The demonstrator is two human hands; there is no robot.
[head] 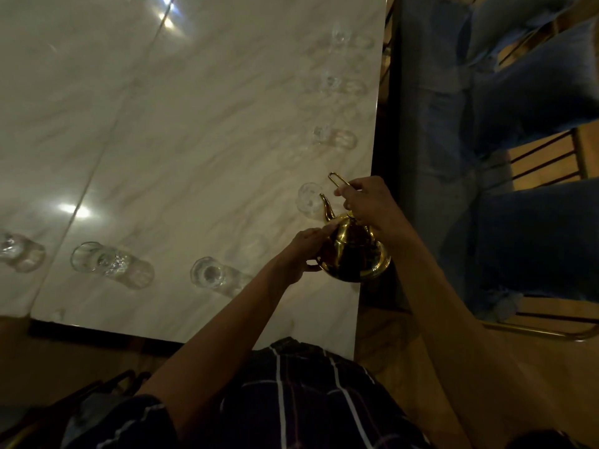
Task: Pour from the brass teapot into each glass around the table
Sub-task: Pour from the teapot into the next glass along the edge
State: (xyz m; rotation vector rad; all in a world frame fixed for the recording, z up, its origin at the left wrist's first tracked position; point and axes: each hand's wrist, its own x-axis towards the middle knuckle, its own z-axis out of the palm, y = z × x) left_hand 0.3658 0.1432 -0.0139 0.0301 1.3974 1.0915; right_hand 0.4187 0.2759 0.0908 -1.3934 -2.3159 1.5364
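Brass teapot (353, 251) is up over the table (194, 140) corner, spout tipped at the nearest glass (310, 199). My right hand (372, 205) grips the handle, left hand (304, 251) steadies the belly so the pour doesn't wander.

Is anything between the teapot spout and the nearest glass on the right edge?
Nothing visible. The brass teapot is held by the right hand on its handle and the left hand at its side; its spout points at the nearest glass, with only bare marble table around.
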